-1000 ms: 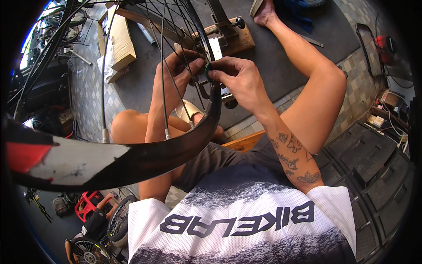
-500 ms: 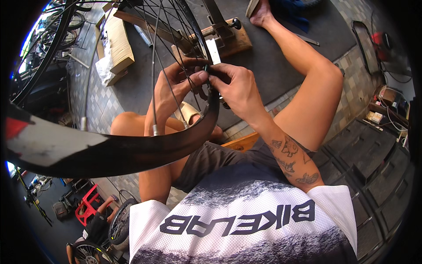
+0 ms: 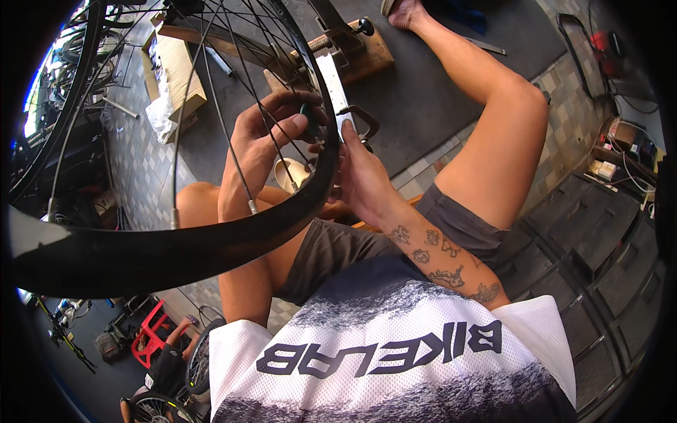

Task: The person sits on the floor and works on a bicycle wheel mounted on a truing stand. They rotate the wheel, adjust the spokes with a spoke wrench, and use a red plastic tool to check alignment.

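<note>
A black spoked bicycle wheel (image 3: pixel 233 248) stands close in front of me, its rim curving across the left and middle of the view. Through the spokes reaches my left hand (image 3: pixel 252 146), thumb and fingers pinched on a small green spoke wrench (image 3: pixel 306 121) just inside the rim. My right hand (image 3: pixel 364 182) wraps the outer side of the rim, thumb pointing up along it, its other fingers partly hidden behind. Beyond the hands, a metal wheel stand (image 3: pixel 338 37) with a wooden base (image 3: pixel 377 53) holds a curved arm (image 3: pixel 368 121) near the right thumb.
An open cardboard box (image 3: pixel 182 77) lies on the dark mat (image 3: pixel 430 92) at the far left. Black drawers (image 3: pixel 564 247) stand at the right. Behind on the left are a red plastic chair (image 3: pixel 149 335), a partly seen person (image 3: pixel 169 366) and another bicycle (image 3: pixel 156 407).
The wheel has turned, its spokes shifting left. My right hand has left the pinch beside the left hand and slid down onto the rim. The left hand has moved slightly left.
</note>
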The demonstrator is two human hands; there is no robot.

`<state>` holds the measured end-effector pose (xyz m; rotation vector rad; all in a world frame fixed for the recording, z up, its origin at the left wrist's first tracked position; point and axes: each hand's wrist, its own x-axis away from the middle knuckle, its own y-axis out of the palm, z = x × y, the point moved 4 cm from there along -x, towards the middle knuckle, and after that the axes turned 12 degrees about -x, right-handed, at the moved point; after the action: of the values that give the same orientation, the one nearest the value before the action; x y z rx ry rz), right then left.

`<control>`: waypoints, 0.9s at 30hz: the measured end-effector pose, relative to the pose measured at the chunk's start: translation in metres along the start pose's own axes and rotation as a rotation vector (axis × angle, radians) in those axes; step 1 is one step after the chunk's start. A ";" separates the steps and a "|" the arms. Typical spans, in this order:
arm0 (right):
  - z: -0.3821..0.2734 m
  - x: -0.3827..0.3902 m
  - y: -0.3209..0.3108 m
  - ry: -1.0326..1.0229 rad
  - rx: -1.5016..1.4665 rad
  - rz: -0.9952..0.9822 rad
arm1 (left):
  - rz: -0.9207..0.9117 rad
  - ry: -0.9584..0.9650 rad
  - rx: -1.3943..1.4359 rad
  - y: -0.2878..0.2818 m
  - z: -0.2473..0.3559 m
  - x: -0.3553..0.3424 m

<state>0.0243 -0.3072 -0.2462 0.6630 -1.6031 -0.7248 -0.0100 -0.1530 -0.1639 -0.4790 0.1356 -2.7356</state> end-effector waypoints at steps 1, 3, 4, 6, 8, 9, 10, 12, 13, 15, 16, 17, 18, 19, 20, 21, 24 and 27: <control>0.001 -0.005 0.003 -0.004 -0.083 -0.005 | 0.008 0.004 0.015 0.002 0.001 0.000; 0.007 -0.016 0.010 -0.037 -0.243 0.030 | 0.024 0.023 0.044 0.005 0.002 0.002; 0.009 -0.020 0.013 -0.058 -0.296 0.045 | 0.043 0.010 0.021 0.006 0.002 0.002; 0.014 -0.023 0.017 -0.107 -0.383 0.140 | 0.084 -0.022 -0.020 0.008 0.000 0.003; 0.013 -0.025 0.021 -0.105 -0.420 0.163 | 0.098 -0.004 -0.038 0.010 0.000 0.003; 0.013 -0.024 0.022 -0.094 -0.427 0.214 | 0.103 -0.001 -0.042 0.011 0.000 0.004; 0.012 -0.024 0.025 -0.102 -0.458 0.202 | 0.112 0.004 -0.053 0.011 0.000 0.004; 0.012 -0.022 0.029 -0.102 -0.510 0.263 | 0.117 0.006 -0.070 0.013 0.001 0.007; 0.013 -0.020 0.030 -0.087 -0.531 0.293 | 0.130 -0.003 -0.093 0.015 0.001 0.009; 0.012 -0.020 0.032 -0.079 -0.581 0.296 | 0.151 0.000 -0.139 0.018 0.003 0.012; 0.013 -0.020 0.032 -0.068 -0.579 0.313 | 0.153 -0.018 -0.131 0.018 0.003 0.012; 0.012 -0.021 0.032 -0.071 -0.569 0.305 | 0.157 -0.018 -0.118 0.018 0.004 0.012; 0.013 -0.022 0.031 -0.072 -0.562 0.301 | 0.156 -0.040 -0.113 0.017 0.003 0.012; 0.012 -0.025 0.031 -0.086 -0.543 0.275 | 0.125 -0.042 -0.108 0.015 0.003 0.010; 0.010 -0.029 0.030 -0.097 -0.521 0.248 | 0.094 -0.061 -0.110 0.011 0.003 0.008; 0.010 -0.032 0.029 -0.103 -0.498 0.243 | 0.065 -0.072 -0.111 0.005 0.002 0.005; 0.008 -0.036 0.023 -0.124 -0.487 0.235 | -0.060 -0.162 -0.085 -0.007 -0.007 -0.003; 0.007 -0.036 0.020 -0.140 -0.401 0.179 | -0.109 -0.145 -0.143 -0.013 -0.012 -0.010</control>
<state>0.0217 -0.2664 -0.2542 0.1783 -1.5575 -0.9399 -0.0102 -0.1372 -0.1766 -0.7429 0.2761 -2.7969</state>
